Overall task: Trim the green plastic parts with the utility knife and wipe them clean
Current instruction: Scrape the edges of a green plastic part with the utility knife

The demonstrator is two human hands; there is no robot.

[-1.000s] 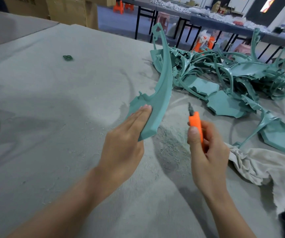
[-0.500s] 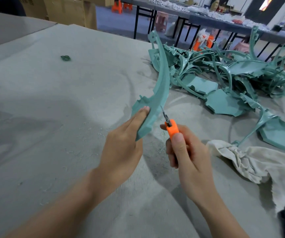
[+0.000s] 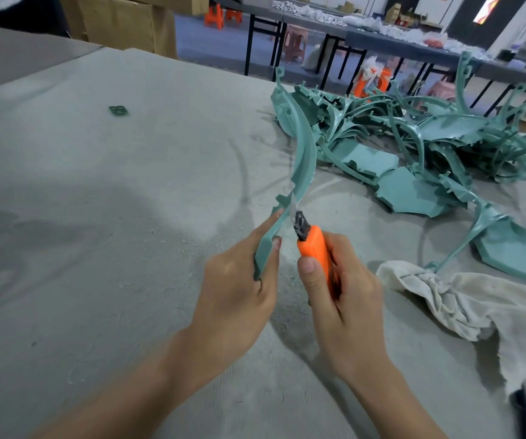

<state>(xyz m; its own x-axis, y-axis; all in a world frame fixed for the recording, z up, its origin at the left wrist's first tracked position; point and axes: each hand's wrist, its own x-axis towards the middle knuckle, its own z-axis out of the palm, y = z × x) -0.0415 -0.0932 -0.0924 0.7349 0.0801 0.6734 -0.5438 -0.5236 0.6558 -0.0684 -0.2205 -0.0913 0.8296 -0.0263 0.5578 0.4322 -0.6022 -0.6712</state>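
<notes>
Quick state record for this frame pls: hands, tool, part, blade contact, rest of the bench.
left hand: grips the curved green part by its lower end
right hand: grips the orange utility knife
blade: extended, at the part's edge just above the left fingers
pile of green parts: on the table, far right
cloth: crumpled right of the right hand, untouched
small green scrap: far left

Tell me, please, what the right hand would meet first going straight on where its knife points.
The curved green part held by the left hand; the knife blade seems to touch its edge.
</notes>
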